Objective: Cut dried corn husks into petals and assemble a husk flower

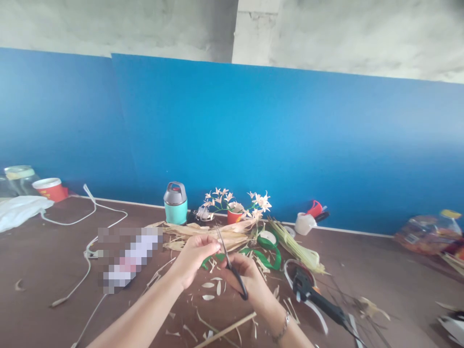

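Observation:
My right hand point(241, 273) grips a pair of scissors point(225, 249) with dark handles, its blades pointing up and away. My left hand point(198, 258) is closed in a pinch beside the blades; whatever lies between its fingertips is too small to make out. Below the hands, several pale cut petals point(208, 297) lie on the brown table point(145, 324). Behind them is a pile of dried husks point(232, 238), with a coil of green tape point(277, 256) to its right. Cream-coloured flowers point(259, 200) on green stems stand by a red paper cup point(235, 213).
A black glue gun point(319, 297) lies right of my right hand, near a bundle of pale green husks point(297, 246). A teal container point(176, 205) stands at the back. White cables point(88, 256) run along the left. A blue panel point(232, 130) closes off the far side.

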`<state>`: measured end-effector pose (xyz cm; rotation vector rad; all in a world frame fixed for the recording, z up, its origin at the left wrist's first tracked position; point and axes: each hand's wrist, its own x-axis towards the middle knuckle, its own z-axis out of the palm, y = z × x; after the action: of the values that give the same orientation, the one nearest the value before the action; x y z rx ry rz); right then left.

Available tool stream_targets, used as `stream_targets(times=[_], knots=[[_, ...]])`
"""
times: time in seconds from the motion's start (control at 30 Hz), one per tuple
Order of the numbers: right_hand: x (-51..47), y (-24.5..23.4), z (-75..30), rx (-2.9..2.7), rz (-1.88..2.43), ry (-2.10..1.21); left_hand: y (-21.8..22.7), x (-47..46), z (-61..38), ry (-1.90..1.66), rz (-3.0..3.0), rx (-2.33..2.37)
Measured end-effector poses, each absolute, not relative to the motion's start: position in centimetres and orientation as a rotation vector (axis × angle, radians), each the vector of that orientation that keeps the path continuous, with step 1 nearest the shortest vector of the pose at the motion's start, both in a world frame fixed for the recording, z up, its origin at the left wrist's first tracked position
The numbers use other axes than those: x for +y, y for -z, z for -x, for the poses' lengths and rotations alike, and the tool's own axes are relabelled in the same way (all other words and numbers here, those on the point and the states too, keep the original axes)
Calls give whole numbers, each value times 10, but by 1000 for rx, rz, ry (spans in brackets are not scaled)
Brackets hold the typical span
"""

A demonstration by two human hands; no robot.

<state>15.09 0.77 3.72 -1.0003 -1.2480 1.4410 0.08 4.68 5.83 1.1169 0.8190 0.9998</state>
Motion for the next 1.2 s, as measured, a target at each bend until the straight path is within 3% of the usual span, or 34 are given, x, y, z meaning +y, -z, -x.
stream_targets(times=[1.2], knots=[[7, -47, -167, -1436, 1147, -1505, -75, 52, 17, -764, -1269, 919]])
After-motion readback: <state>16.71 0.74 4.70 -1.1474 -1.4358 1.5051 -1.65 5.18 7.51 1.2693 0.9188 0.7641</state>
